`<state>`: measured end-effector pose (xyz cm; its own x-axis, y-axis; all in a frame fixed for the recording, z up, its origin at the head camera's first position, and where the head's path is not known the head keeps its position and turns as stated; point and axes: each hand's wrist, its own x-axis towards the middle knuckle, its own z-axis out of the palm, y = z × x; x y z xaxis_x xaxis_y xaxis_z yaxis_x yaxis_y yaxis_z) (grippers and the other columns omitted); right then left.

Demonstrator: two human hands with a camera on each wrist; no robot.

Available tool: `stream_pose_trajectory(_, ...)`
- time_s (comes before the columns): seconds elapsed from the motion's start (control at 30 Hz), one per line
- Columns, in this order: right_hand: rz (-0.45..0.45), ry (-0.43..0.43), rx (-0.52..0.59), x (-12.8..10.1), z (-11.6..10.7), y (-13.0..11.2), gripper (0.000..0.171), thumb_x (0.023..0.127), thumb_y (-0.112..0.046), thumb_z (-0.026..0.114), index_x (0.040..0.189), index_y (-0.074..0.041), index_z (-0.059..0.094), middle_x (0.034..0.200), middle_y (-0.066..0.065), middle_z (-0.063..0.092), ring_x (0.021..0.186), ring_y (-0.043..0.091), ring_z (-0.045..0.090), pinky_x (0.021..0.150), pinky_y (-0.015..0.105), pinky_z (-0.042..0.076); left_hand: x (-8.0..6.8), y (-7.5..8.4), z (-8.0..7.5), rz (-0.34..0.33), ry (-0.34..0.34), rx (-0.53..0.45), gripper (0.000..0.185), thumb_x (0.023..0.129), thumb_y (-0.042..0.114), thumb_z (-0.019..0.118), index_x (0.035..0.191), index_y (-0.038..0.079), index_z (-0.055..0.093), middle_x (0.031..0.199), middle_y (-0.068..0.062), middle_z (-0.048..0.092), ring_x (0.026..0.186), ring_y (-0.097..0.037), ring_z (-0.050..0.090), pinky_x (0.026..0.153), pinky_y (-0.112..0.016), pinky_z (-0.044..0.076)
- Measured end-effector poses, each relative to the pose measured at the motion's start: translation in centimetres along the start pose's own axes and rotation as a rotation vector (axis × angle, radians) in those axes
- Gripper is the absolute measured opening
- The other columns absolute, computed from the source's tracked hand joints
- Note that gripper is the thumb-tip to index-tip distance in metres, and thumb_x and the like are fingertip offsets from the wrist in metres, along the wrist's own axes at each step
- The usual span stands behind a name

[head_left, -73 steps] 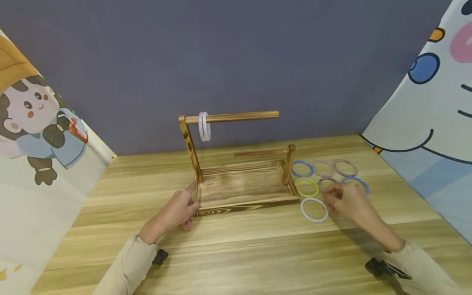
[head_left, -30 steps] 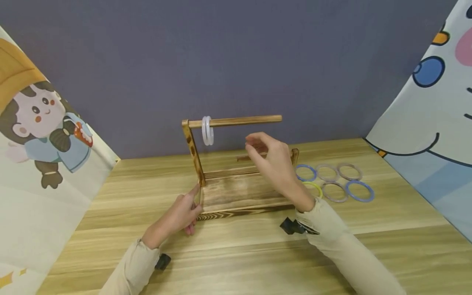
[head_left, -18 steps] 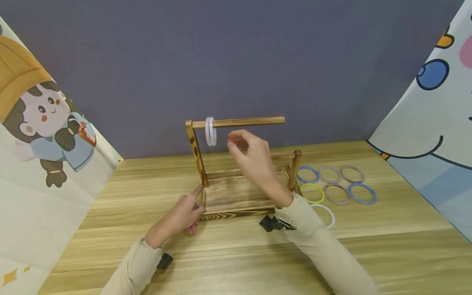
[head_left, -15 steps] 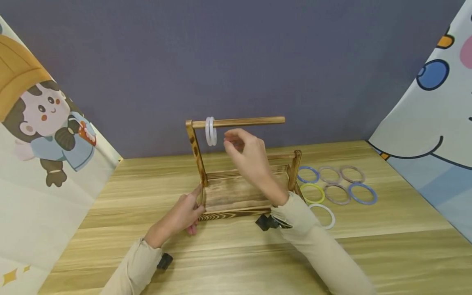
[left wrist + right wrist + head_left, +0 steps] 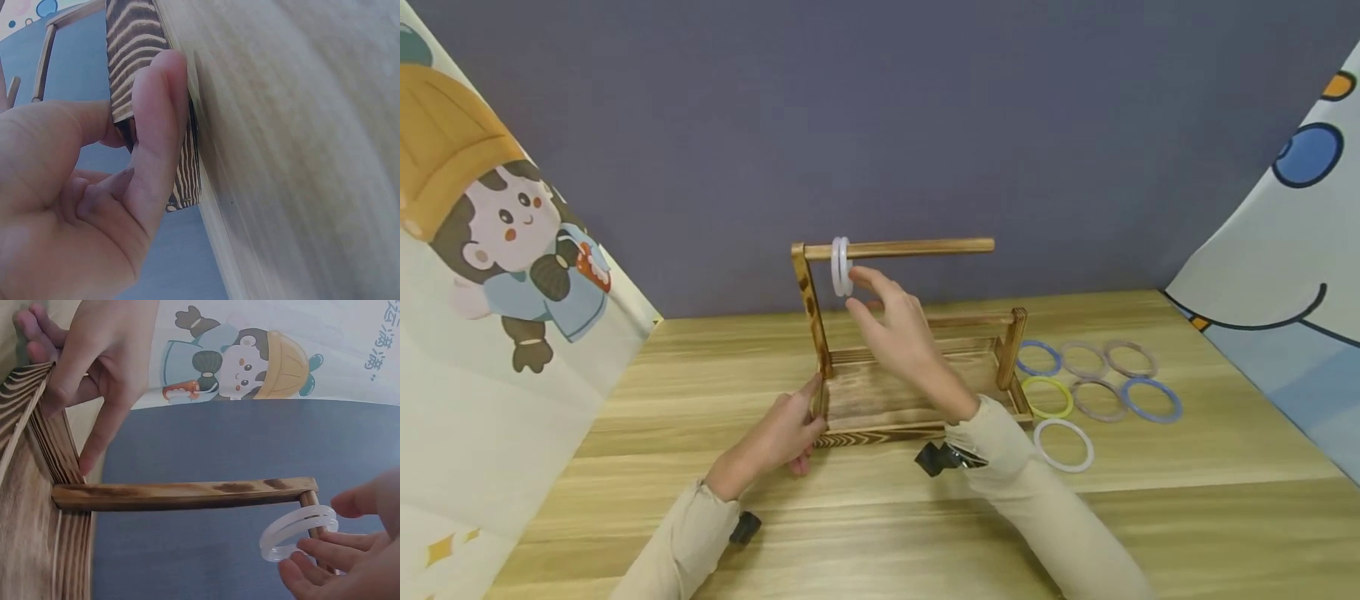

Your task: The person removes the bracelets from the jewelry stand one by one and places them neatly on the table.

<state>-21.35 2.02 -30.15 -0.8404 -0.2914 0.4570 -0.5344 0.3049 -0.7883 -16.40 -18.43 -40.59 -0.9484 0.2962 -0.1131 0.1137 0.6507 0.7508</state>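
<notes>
A wooden bangle stand [image 5: 917,247] has a long upper rod, a shorter lower rod and a tray base. At its left front corner my left hand [image 5: 782,429] holds the base, with one finger reaching along the side towards the post. Two white bangles [image 5: 841,267] hang on the upper rod near the left post. My right hand [image 5: 898,329] is beside them, its fingertips at the bangles and its thumb apart from its index finger. In the right wrist view fingers [image 5: 334,553] reach to the white bangles [image 5: 294,531], with the thumb on the other side.
Several bangles lie right of the stand: blue [image 5: 1152,401], yellow [image 5: 1047,413], brownish and pinkish ones, plus a white bangle [image 5: 1088,450] nearest the person. Behind the wooden table [image 5: 865,525] rises a dark wall [image 5: 895,125]. Cartoon-printed panels [image 5: 542,275] flank both sides.
My right hand has moved from the loose bangles on the right, up and left to the white bangles on the rod, and its fingers have spread. The left hand stays at the stand's corner.
</notes>
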Motion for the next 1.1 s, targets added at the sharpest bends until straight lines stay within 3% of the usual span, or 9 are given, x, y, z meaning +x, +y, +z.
stream_pose_trajectory(0.13,-0.026,-0.019,0.049,0.0,0.1,0.3,0.045,0.104,-0.018,0.053,0.147,-0.008,0.048,0.145,0.008,0.053,0.129,0.024,0.053,0.108,0.037,0.049,0.1,0.1,0.1,0.000,0.001,-0.017,0.078,0.095,-0.001,0.053,0.160,0.003,0.008,0.053,-0.013,0.059,0.035,-0.021,0.058,0.033,-0.037,0.054)
stream_pose_trajectory(0.37,-0.020,0.063,0.071,0.0,0.4,0.1,0.037,0.100,-0.015,0.059,0.135,-0.005,0.058,0.128,0.011,0.065,0.112,0.025,0.064,0.092,0.035,0.058,0.0,0.2,0.0,-0.007,0.002,-0.021,0.077,0.096,-0.001,0.053,0.159,0.002,0.009,0.053,-0.013,0.059,0.034,-0.021,0.058,0.033,-0.037,0.054)
stream_pose_trajectory(0.53,-0.040,0.138,0.068,0.1,0.4,0.2,0.032,0.098,-0.010,0.061,0.129,-0.003,0.062,0.119,0.011,0.069,0.111,0.023,0.065,0.092,0.031,0.058,0.1,0.2,0.1,-0.014,-0.001,-0.012,0.077,0.095,-0.001,0.053,0.159,0.000,0.010,0.054,-0.012,0.059,0.035,-0.021,0.058,0.033,-0.037,0.054)
stream_pose_trajectory(0.77,-0.062,0.163,0.075,0.3,0.2,0.6,0.031,0.099,-0.010,0.061,0.129,-0.004,0.064,0.118,0.009,0.071,0.110,0.019,0.066,0.090,0.029,0.059,0.1,0.2,0.1,-0.016,-0.009,-0.002,0.075,0.096,0.000,0.052,0.158,-0.001,0.010,0.054,-0.011,0.058,0.035,-0.021,0.058,0.034,-0.036,0.055)
stream_pose_trajectory(1.1,-0.051,0.261,0.076,0.7,-0.5,1.3,0.020,0.097,-0.012,0.065,0.112,0.000,0.072,0.102,0.010,0.073,0.094,0.018,0.069,0.080,0.024,0.062,0.0,0.0,0.1,-0.011,-0.021,-0.010,0.074,0.098,0.002,0.053,0.159,0.000,0.010,0.054,-0.010,0.058,0.036,-0.021,0.058,0.035,-0.037,0.055)
